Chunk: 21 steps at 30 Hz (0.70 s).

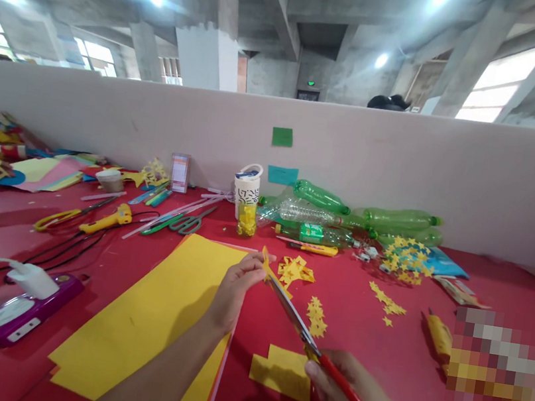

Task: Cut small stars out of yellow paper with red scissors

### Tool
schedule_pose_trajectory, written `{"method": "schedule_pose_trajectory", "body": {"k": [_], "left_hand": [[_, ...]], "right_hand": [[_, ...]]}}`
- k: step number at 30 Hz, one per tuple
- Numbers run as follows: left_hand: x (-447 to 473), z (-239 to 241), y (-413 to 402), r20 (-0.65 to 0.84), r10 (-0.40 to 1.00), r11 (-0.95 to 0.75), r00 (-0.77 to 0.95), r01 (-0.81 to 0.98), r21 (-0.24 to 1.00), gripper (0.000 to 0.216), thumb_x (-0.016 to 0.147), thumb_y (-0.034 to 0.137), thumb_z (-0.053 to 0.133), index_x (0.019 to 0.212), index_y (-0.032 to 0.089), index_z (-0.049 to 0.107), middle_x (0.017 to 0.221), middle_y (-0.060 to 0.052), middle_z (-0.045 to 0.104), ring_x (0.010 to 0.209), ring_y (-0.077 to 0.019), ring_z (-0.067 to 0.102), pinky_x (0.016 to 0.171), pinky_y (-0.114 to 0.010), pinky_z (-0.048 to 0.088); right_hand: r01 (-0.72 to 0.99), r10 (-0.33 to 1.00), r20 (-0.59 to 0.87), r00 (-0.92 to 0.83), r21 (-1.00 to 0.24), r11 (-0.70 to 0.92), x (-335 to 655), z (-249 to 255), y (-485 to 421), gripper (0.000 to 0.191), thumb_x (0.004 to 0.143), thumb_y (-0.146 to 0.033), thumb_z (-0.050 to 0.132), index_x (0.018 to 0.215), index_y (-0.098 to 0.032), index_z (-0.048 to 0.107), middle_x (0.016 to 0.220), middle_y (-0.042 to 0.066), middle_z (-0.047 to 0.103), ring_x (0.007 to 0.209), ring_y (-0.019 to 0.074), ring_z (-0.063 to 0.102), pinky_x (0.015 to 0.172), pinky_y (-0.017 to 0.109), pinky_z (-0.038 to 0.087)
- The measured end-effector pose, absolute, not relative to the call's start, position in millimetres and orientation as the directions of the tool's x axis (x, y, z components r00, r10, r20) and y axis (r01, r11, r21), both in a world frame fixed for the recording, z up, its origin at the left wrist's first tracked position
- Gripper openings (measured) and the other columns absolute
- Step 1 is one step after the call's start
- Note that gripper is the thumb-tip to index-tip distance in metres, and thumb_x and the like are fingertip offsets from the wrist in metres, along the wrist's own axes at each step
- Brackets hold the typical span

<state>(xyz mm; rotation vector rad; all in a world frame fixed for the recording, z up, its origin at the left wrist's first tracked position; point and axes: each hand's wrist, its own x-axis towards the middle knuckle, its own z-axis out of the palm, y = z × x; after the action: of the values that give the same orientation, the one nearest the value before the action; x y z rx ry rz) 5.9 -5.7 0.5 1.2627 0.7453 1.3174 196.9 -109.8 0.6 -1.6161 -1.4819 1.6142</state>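
My left hand (233,286) pinches a small piece of yellow paper (265,258) between thumb and fingertips. My right hand (339,379) is wrapped round the red handles of a pair of scissors (291,313). The blades point up and left, and their tips meet the paper piece at my left fingertips. Beneath my left forearm lies a stack of large yellow paper sheets (139,322). Yellow paper scraps (296,270) and a cluster of small paper stars (316,316) are just right of the blades. Cut yellow rectangles (284,376) lie below them.
Green plastic bottles (321,197) and a white tumbler (247,191) stand or lie along the partition. More stars (404,260) are at the right. To the left are a yellow glue gun (106,219), green scissors (184,223) and a purple power strip (27,311) with trailing cables.
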Motion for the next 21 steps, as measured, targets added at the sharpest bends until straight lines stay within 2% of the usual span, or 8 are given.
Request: {"method": "schedule_pose_trajectory", "body": {"k": [7,16,21], "left_hand": [[7.8,2.8,-8.1,0.265,0.951,-0.226,0.16,-0.225,0.948,0.018,0.074,0.022,0.055,0.057,0.017,0.058,0.108,-0.006,0.059,0.112,-0.024,0.046,0.095,-0.034,0.032],[12.9,-2.3,-12.1,0.293,0.938,-0.248,0.184,-0.231,0.941,0.016,0.076,0.02,0.056,0.062,0.018,0.061,0.111,-0.007,0.058,0.108,-0.0234,0.048,0.094,-0.034,0.033],[13.4,-2.5,-13.6,0.286,0.934,-0.242,0.215,-0.209,0.947,0.013,0.077,0.02,0.056,0.067,0.019,0.064,0.114,-0.006,0.057,0.108,-0.023,0.048,0.095,-0.034,0.033]], "right_hand": [[0.339,0.881,-0.437,-0.184,-0.869,-0.36,198.2,-12.0,-114.1,0.053,0.069,-0.072,0.049,0.068,-0.019,0.042,0.041,-0.011,0.031,0.028,0.0024,0.028,0.027,0.015,0.017],[0.344,0.882,-0.399,-0.25,-0.888,-0.304,195.7,0.0,-112.2,0.052,0.073,-0.07,0.047,0.062,-0.019,0.04,0.037,-0.011,0.031,0.028,0.0033,0.03,0.029,0.015,0.02],[0.362,0.877,-0.409,-0.25,-0.88,-0.308,195.5,0.8,-113.1,0.05,0.075,-0.068,0.045,0.065,-0.02,0.04,0.034,-0.011,0.033,0.027,0.0039,0.032,0.031,0.016,0.022]]}}
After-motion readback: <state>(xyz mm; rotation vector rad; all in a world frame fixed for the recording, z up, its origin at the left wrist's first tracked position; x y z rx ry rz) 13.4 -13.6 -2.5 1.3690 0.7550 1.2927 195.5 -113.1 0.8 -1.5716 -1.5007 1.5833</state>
